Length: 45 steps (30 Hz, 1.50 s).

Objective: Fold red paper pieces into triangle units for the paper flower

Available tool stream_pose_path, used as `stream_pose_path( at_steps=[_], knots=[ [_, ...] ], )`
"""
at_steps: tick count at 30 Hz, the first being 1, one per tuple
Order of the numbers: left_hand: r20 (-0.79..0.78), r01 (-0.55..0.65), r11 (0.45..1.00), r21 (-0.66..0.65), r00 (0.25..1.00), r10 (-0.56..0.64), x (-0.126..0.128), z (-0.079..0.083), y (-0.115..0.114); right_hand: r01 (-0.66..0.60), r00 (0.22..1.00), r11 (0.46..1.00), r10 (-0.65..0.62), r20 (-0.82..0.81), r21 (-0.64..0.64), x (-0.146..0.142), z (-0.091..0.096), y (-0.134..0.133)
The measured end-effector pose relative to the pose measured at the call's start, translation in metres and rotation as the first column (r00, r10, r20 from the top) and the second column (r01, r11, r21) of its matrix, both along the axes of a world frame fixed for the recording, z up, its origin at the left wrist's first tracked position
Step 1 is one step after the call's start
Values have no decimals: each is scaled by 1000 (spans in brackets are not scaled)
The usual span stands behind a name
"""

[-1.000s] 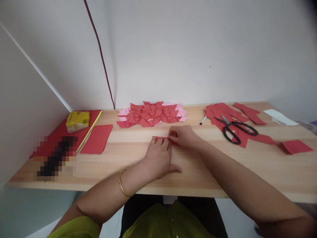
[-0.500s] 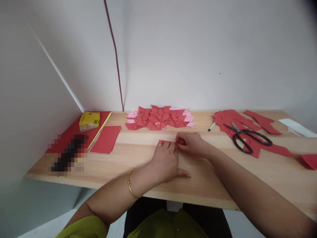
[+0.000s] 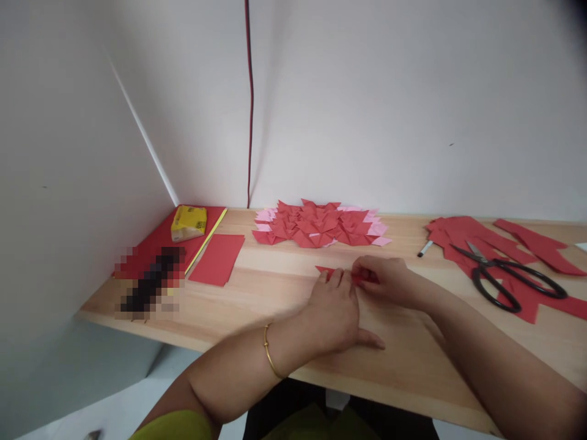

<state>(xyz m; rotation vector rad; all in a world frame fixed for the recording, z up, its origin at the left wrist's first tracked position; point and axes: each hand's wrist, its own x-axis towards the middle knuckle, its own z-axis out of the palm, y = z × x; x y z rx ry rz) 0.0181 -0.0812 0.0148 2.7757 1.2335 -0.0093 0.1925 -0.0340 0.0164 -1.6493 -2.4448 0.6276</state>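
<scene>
A small piece of red paper lies on the table, with its pointed left corner showing past my fingers; most of it is hidden. My left hand rests flat over its near side, fingers stretched forward and thumb out to the right. At the paper's right end, my right hand is closed with bent fingers, pinching the edge. Just behind both hands sits a pile of folded red and pink paper pieces.
To the left is a stack of red paper rectangles, beside larger red sheets bearing a yellow packet. Black-handled scissors lie on red scraps at right, near a pen. A blurred dark object is near the left edge.
The view has swung left, so everything sits further right in the picture. Slightly more of the paper's left corner shows. Both hands keep nearly the same pose on it.
</scene>
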Motion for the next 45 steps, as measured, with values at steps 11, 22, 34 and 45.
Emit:
stream_pose_path(
  at_steps=[11, 22, 34, 45],
  knots=[
    [23, 42, 999, 26, 999, -43, -4, 5, 1, -56, 998, 996, 56, 11, -65, 15, 1, 1],
    [-18, -11, 998, -67, 1000, 10, -2, 14, 7, -41, 998, 988, 34, -49, -151, 11, 12, 1],
    [145, -1, 980, -201, 989, 31, -23, 24, 42, -37, 992, 984, 15, -126, -176, 17, 16, 1],
    [289, -200, 972, -126, 930, 229, -22, -3, 64, 46, 976, 979, -86, -199, -197, 16, 11, 2]
  ],
)
